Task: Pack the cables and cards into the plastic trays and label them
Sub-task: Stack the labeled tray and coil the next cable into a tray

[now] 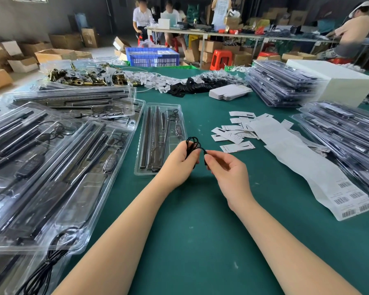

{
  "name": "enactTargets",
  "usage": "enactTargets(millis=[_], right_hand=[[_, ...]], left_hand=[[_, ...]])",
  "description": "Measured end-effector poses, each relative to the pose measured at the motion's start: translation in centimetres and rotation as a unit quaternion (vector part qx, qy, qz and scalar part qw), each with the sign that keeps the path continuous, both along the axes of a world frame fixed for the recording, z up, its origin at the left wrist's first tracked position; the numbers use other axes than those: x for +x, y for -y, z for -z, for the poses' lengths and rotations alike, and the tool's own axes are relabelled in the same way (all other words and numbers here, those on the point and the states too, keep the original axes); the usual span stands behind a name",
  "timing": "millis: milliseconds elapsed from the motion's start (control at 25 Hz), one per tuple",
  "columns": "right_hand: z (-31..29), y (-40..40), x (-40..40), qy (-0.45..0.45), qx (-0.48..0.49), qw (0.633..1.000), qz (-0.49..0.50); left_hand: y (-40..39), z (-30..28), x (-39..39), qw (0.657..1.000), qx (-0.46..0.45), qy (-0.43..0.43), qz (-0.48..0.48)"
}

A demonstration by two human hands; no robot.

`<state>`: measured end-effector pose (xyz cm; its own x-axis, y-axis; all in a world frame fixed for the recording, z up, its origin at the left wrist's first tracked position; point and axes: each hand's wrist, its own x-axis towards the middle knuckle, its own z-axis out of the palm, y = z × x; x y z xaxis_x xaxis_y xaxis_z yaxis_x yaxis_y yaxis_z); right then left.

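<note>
Right now my left hand holds a little coil of thin black cable — my fingers are curled round the loops so they stay in a bunch. My right hand pinches the plug end of that cable between thumb and first finger, and my other fingers hang loose. Both hands are up over the green table, just beside the open plastic tray that has long black bars lying in it.

I think this cable is very light and floppy. It will spring open and tangle if I let go of the loops, so the best place to hold it is round the middle of the coil, with the plug kept tight. Then I can press it into an empty pocket of the tray.

White cards lie scattered to my right, near a long strip of barcode labels. Filled trays are stacked on both sides.
</note>
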<state>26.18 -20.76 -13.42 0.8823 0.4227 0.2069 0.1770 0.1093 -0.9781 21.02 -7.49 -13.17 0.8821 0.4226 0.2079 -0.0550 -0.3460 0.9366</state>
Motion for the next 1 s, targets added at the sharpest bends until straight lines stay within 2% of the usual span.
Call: enactTargets(millis=[200,480,680,720,800,880,920,1000], right_hand=[[0.2,-0.6,0.2,-0.046,0.027,0.999,0.009],[-0.1,-0.7,0.4,-0.054,0.034,0.998,0.022],[0.0,-1.0,-0.3,-0.047,0.022,0.999,-0.001],[0.1,-1.0,-0.5,-0.043,0.013,0.999,-0.006],[0.2,-1.0,-0.6,-0.018,-0.011,1.0,0.002],[0.1,-0.8,-0.5,-0.016,-0.014,1.0,0.007],[0.2,-0.9,-0.4,-0.025,-0.015,1.0,0.007],[0.3,-0.9,-0.2,-0.048,-0.019,0.999,0.012]], left_hand=[[0.6,-0.2,0.0,0.999,-0.033,-0.008,0.013],[1.7,-0.3,0.0,0.992,0.123,-0.006,-0.036],[3.0,-0.2,0.0,0.988,0.118,0.02,-0.094],[3.1,-0.2,0.1,0.985,0.139,0.015,-0.102],[3.2,0.4,0.5,0.96,0.258,-0.02,-0.107],[3.4,0.9,0.9,0.903,0.409,-0.09,-0.099],[3.3,1.1,1.0,0.884,0.444,-0.11,-0.1],[3.4,1.0,1.3,0.881,0.45,-0.104,-0.106]])
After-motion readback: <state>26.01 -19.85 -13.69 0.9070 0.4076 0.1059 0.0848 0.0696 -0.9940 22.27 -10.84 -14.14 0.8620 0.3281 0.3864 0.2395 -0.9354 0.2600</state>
